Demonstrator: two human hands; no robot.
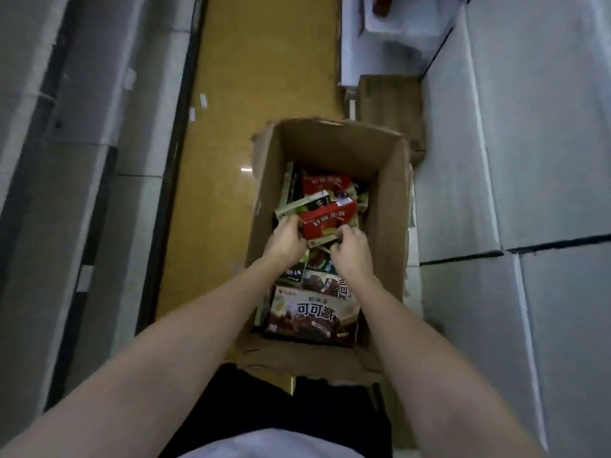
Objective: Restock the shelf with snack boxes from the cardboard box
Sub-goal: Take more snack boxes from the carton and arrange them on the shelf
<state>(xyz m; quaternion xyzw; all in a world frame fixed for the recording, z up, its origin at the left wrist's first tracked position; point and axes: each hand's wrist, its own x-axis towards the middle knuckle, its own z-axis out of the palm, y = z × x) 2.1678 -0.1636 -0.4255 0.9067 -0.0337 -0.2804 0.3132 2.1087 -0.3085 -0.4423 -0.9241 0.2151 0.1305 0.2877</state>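
Observation:
An open cardboard box (386,206) stands on the floor in front of me, with several snack boxes piled inside. Both my arms reach down into it. My left hand (287,238) grips the left end of a red snack box (325,219) and my right hand (352,247) grips its right end. Another red box (325,184) lies further back, green boxes (297,204) sit beside it, and a large brown cocoa-pie box (312,317) lies at the near end. The shelf's blurred grey edges (82,160) run along the left.
A yellow-brown floor aisle (258,77) runs ahead. Pale blurred stacked boxes or shelving (515,160) line the right side. A brown carton (390,97) sits behind the open box. My dark trousers (274,401) show at the bottom.

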